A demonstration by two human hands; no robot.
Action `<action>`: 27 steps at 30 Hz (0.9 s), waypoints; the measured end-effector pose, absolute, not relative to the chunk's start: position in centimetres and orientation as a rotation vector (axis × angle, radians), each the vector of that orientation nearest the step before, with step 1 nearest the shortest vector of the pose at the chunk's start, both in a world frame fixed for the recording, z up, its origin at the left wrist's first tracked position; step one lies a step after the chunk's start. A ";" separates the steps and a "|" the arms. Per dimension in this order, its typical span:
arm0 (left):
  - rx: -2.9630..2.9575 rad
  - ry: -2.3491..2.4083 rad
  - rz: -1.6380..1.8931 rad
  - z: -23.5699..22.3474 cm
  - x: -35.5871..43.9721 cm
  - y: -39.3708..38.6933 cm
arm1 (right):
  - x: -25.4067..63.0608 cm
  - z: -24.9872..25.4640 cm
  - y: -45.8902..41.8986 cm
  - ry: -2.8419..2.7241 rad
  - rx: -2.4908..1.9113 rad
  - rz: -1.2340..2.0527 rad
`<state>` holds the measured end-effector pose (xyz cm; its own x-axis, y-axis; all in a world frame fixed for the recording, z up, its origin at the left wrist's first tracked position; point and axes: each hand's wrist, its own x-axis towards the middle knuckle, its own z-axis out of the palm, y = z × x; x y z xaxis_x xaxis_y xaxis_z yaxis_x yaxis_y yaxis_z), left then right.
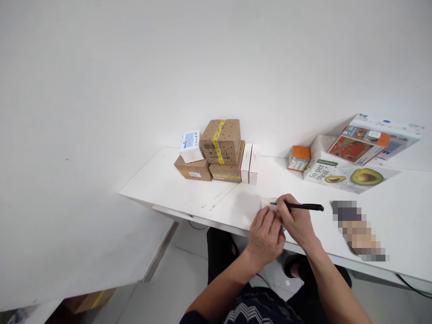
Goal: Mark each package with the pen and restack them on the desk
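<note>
My right hand (297, 221) grips a black pen (305, 206), its tip pointing left onto a small white paper-like piece (267, 202) near the table's front edge. Over the lower part of that piece lies my left hand (267, 235), fingers bent and close together, holding it against the table. A bit of blue shows beside the left fingers, too covered to make out. The two hands are close together, and most of the white piece is hidden under them.
Brown cartons with yellow tape (221, 141), a white-and-blue box (191, 146) and two slim white boxes (246, 163) stand at the back. Right of them are an orange box (299, 158) and an avocado-printed box (351, 177) with boxes on top. A blurred object (359, 231) lies at right.
</note>
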<state>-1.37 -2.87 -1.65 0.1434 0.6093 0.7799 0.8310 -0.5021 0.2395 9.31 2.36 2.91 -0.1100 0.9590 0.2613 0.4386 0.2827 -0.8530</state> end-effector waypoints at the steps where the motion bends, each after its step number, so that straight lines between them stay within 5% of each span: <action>1: -2.177 -1.409 -1.283 -1.7 -1.4 -2.9 | 9.3 2.8 2.4 -1.697 -1.279 0.784; 12: -2.255 -1.427 -1.254 -1.8 -1.6 -2.9 | 12.3 1.6 2.2 -1.133 -1.204 0.625; 21: -2.267 -1.417 -1.261 -2.0 -1.8 -3.0 | 19.2 -6.4 4.3 -2.168 -1.670 -0.039; 27: -2.249 -1.401 -1.272 -1.9 -1.8 -2.9 | 17.4 -7.9 5.1 -2.308 -1.902 -0.176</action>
<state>-1.78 -2.89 -1.92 0.1793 0.6350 0.7514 0.8092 -0.5296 0.2545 17.38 5.06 -7.94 -0.1876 0.9645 0.1858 0.9815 0.1913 -0.0021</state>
